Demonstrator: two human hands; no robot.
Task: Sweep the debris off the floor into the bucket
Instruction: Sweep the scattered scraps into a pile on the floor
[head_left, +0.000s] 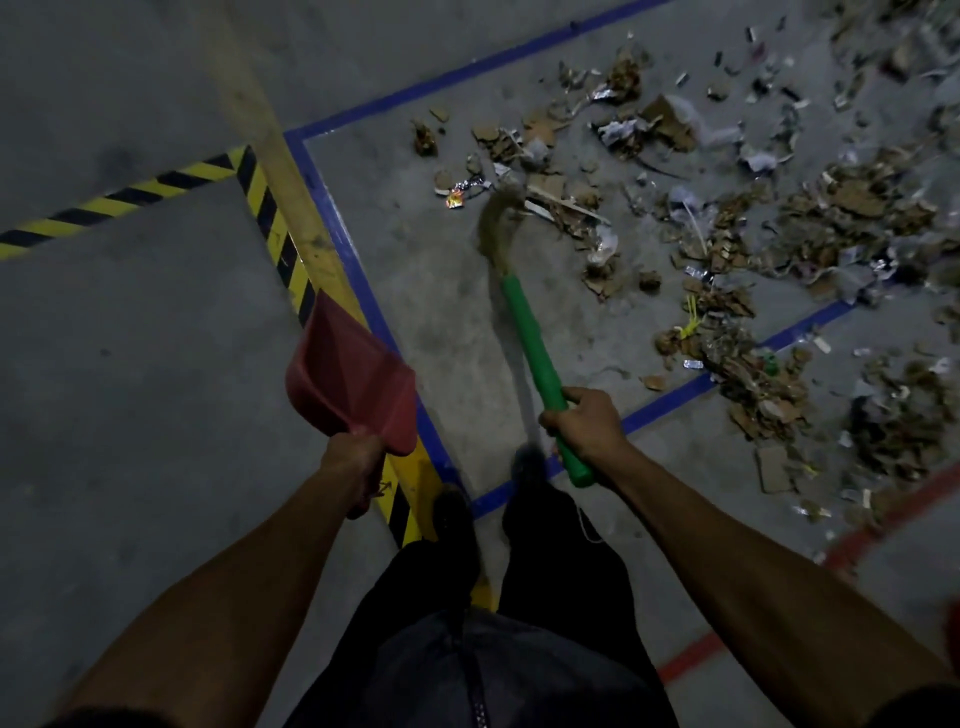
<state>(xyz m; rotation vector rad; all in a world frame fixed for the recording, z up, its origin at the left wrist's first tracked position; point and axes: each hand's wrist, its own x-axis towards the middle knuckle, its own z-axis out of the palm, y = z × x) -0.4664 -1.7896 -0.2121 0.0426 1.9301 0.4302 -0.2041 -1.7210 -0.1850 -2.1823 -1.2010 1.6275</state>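
Nearest the camera, the person's dark-trousered legs (498, 597) stand at the corner of the blue floor tape (358, 270), which serves as the landmark. Just left of that tape, the left hand (353, 467) has its fingers curled round the handle of a red dustpan (353, 374), held up off the floor (130, 338) with its mouth pointing away. Just inside the taped corner, the right hand (584, 423) grips the green handle of a broom (530, 332), fingers wrapped tight about it. Farther along, the blurred straw head of the broom meets the near edge of the debris (753, 218), a scatter of cardboard scraps, paper and foil wrappers spread well inside the tape and spilling past its right-hand line. No bucket shows in view. The step in hand looks like gathering the loose litter into a heap; nothing is in the dustpan yet. Next, the broom likely needs to draw the outlying bits inward, then the dustpan must be lowered flat to the floor beside the pile.
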